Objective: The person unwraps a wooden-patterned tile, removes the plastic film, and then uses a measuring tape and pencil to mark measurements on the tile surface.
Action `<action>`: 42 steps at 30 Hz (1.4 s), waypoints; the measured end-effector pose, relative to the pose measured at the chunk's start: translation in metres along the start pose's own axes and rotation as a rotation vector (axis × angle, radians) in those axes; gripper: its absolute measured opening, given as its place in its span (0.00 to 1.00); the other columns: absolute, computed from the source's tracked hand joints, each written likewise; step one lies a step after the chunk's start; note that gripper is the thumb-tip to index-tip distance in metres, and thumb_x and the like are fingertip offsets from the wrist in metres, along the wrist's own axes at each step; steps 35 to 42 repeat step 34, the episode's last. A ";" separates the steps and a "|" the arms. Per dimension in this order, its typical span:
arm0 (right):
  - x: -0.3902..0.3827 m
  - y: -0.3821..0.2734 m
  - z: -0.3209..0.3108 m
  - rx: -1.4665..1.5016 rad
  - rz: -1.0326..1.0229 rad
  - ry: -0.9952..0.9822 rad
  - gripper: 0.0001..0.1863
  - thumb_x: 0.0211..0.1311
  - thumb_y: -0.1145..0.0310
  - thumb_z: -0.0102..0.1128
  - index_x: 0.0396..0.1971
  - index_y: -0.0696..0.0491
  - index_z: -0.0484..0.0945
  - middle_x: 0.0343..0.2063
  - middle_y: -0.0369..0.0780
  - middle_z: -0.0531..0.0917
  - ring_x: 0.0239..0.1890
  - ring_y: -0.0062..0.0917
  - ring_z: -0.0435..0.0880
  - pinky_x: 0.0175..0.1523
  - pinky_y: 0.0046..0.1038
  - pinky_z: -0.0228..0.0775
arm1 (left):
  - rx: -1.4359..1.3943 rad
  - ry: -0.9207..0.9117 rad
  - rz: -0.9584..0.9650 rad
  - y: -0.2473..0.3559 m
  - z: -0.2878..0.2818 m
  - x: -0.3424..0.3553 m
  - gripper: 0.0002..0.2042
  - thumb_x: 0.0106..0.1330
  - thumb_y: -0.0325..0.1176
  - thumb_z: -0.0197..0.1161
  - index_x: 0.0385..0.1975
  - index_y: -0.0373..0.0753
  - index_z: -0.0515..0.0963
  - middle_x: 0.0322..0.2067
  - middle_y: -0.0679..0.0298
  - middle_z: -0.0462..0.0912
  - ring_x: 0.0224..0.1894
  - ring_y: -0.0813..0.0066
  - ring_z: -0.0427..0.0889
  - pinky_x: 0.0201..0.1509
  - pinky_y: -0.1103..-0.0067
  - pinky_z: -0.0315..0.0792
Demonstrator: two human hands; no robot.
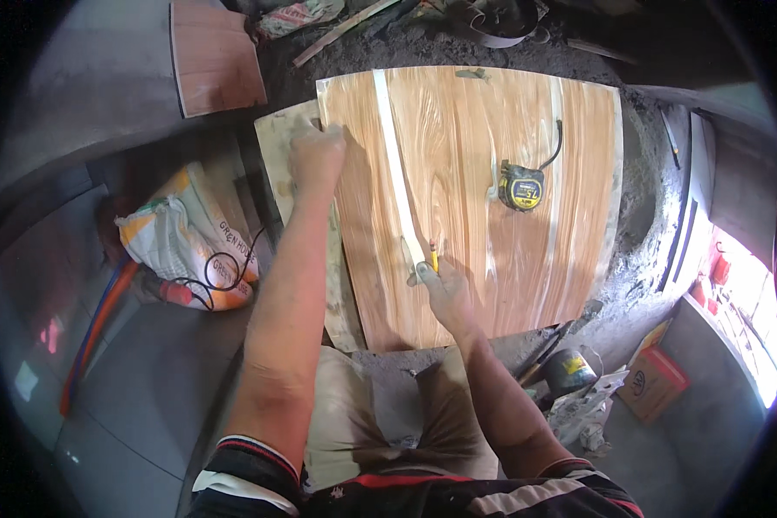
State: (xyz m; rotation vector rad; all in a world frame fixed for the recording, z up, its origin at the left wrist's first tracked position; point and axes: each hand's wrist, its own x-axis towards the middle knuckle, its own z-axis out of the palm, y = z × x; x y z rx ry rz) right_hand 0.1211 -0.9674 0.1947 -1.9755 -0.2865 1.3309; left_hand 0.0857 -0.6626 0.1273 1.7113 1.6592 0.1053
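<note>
A large wood-grain tile (457,173) lies flat in front of me, overlapping a paler, dusty board (287,138) at its left. My left hand (317,155) is at the upper left edge of the tile, fingers curled in; whatever they hold is hidden. Near the tile's front edge, my right hand (447,293) grips a yellow pencil (434,259). Its thumb lies at the lower end of a narrow white strip (395,164) that runs up to the far edge. On the right half rests a black and yellow tape measure (521,187) with a dark strap.
White and orange sacks (186,233) with a black cord lie at the left, beside an orange and blue hose (104,337). To the lower right are a bucket (570,371) and a red-brown carton (653,382). Another wood-grain piece (216,60) leans at the upper left.
</note>
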 end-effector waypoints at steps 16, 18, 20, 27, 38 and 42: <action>-0.027 -0.004 0.038 0.052 -0.045 0.030 0.14 0.70 0.61 0.56 0.37 0.58 0.81 0.28 0.43 0.87 0.30 0.27 0.85 0.37 0.30 0.73 | 0.074 -0.350 0.511 0.050 0.061 0.119 0.22 0.64 0.49 0.59 0.43 0.34 0.81 0.40 0.52 0.84 0.41 0.61 0.81 0.46 0.67 0.72; -0.033 0.004 0.043 0.083 -0.002 0.109 0.14 0.70 0.61 0.56 0.37 0.59 0.81 0.27 0.41 0.87 0.27 0.26 0.83 0.35 0.30 0.72 | 0.059 -0.381 0.492 0.048 0.059 0.125 0.22 0.65 0.50 0.59 0.44 0.34 0.80 0.40 0.53 0.84 0.41 0.64 0.80 0.45 0.67 0.72; -0.036 0.010 0.043 0.103 0.039 0.108 0.15 0.71 0.61 0.55 0.37 0.58 0.81 0.25 0.41 0.86 0.25 0.25 0.81 0.34 0.30 0.71 | 0.102 -0.450 0.474 0.050 0.057 0.125 0.23 0.66 0.51 0.58 0.47 0.35 0.79 0.41 0.53 0.83 0.41 0.63 0.80 0.46 0.66 0.72; -0.047 0.052 0.040 -0.019 0.152 0.021 0.17 0.73 0.60 0.51 0.37 0.57 0.84 0.22 0.37 0.83 0.25 0.18 0.74 0.32 0.26 0.67 | 0.080 -0.516 0.366 0.061 0.050 0.112 0.24 0.66 0.52 0.57 0.47 0.35 0.79 0.40 0.54 0.82 0.42 0.63 0.80 0.45 0.64 0.73; -0.055 0.043 0.044 -0.210 0.237 -0.054 0.21 0.70 0.53 0.53 0.38 0.59 0.79 0.24 0.56 0.80 0.32 0.47 0.85 0.35 0.44 0.70 | 0.149 -0.219 0.507 0.048 0.034 0.105 0.26 0.58 0.61 0.65 0.44 0.46 0.84 0.52 0.48 0.81 0.53 0.50 0.81 0.60 0.55 0.69; -0.055 0.043 0.044 -0.210 0.237 -0.054 0.21 0.70 0.53 0.53 0.38 0.59 0.79 0.24 0.56 0.80 0.32 0.47 0.85 0.35 0.44 0.70 | 0.149 -0.219 0.507 0.048 0.034 0.105 0.26 0.58 0.61 0.65 0.44 0.46 0.84 0.52 0.48 0.81 0.53 0.50 0.81 0.60 0.55 0.69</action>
